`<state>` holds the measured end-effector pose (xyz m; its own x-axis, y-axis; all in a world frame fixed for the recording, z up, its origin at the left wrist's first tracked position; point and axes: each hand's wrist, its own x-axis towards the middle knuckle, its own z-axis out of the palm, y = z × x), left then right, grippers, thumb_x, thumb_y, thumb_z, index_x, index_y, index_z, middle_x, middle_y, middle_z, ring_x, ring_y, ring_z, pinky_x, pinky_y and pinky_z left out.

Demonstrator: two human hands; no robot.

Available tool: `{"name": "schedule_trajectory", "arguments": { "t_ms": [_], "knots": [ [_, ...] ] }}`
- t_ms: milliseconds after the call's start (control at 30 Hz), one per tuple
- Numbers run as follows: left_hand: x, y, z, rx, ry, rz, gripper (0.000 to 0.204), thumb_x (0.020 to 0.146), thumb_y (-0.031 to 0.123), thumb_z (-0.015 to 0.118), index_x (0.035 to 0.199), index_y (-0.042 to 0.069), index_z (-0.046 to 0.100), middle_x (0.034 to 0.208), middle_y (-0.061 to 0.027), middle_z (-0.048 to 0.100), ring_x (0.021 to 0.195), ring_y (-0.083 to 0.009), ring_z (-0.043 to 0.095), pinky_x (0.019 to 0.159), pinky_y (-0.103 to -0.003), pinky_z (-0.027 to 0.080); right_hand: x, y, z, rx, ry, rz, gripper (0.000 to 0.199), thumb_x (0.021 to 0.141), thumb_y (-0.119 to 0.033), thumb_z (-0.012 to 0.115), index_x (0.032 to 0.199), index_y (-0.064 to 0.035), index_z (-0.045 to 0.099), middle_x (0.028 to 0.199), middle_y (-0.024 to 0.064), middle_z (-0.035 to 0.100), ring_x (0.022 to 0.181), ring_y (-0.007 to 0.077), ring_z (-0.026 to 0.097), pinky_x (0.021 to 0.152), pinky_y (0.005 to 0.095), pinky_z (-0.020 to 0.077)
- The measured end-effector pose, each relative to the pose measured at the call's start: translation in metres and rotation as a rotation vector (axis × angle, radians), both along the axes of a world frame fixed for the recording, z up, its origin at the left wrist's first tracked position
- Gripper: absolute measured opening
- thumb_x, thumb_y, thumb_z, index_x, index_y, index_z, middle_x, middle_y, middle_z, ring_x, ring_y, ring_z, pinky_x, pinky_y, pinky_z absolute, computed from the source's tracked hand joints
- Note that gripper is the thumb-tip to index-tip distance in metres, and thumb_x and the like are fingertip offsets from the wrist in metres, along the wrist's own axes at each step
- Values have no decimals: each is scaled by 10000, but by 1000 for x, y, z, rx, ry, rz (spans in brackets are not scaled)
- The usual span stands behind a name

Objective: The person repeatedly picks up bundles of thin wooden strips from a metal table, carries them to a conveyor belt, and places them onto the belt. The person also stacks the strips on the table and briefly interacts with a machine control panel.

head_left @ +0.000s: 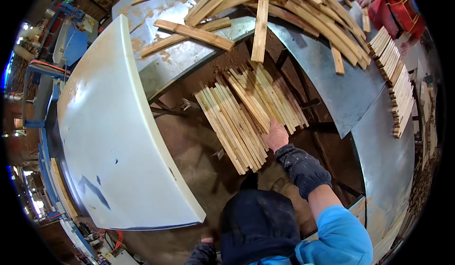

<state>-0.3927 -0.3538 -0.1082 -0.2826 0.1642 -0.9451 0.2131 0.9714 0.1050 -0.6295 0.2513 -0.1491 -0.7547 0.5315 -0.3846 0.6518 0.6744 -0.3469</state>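
Below me in the middle lies a layer of pale wooden strips (232,127), set side by side and slanting from far left to near right. My right hand (277,136) is closed round the near end of one wooden strip (248,100), which lies on top of the others. A dark knitted sleeve guard covers that wrist. My left hand (207,240) hangs low, close to my body, next to a dark sleeve guard. Only a small part of it shows, and its fingers are hidden.
A large white panel (109,123) stands on the left. Loose boards (327,23) are heaped on the far metal tabletop (313,61). At the right edge sits a row of stacked strips (398,89). Another person in red (398,9) works at far right. Blue machinery (71,42) stands far left.
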Motion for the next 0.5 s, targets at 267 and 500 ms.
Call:
{"name": "schedule_trajectory", "arguments": {
  "t_ms": [267, 500],
  "knots": [
    [69, 5, 29, -71, -48, 705, 383, 1022, 325, 633, 1260, 69, 789, 1234, -215, 786, 1061, -410, 760, 904, -498, 626, 12, -13, -51, -306, -66, -36, 940, 889, -404, 816, 1675, -62, 432, 1413, 267, 704, 1326, 414, 671, 1154, 466, 519],
    [8, 22, -11, 206, 138, 48, 363, 1051, 274, 581, 1219, 48, 811, 1264, -201, 790, 1090, -388, 759, 922, -460, 621, 42, -13, -65, -337, -119, 131, 552, 970, -335, 653, 1436, -40, 639, 1318, 253, 756, 1196, 417, 731, 1009, 498, 594]
  ]
}}
